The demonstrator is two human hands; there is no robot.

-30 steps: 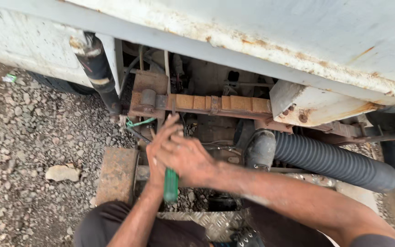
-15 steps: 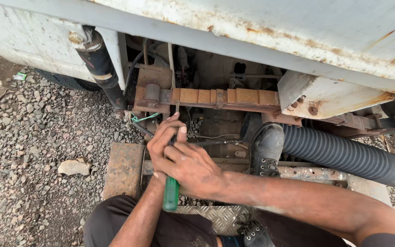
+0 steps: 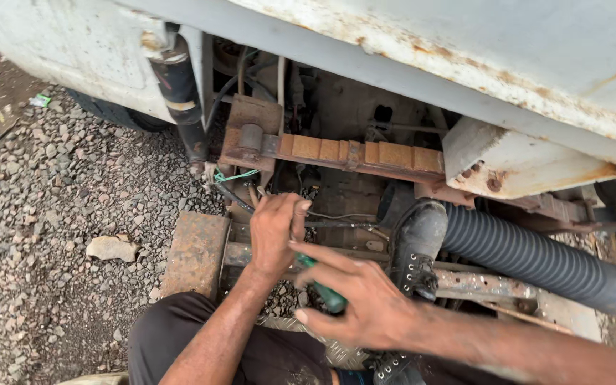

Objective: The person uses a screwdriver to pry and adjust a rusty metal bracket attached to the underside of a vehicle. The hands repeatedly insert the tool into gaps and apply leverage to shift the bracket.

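My left hand (image 3: 274,232) is closed around the shaft of a green-handled screwdriver (image 3: 324,289), its tip hidden among the rusty parts under a white vehicle body (image 3: 422,43). Just to the right, my right hand (image 3: 361,296) has its fingers spread, the palm lying over the green handle. Whether it grips the handle is unclear. Above my hands runs a rusty leaf spring (image 3: 351,151) with a bracket at its left end.
A ribbed black hose (image 3: 536,260) runs to the right, with my black boot (image 3: 415,242) beside it. A black shock absorber (image 3: 180,93) hangs at the left. A rusty block (image 3: 195,251) lies on gravel (image 3: 58,185) with a pale stone (image 3: 110,247).
My right hand has slid off the left hand and down to the right, opening its fingers over the green handle. The view has shifted slightly.
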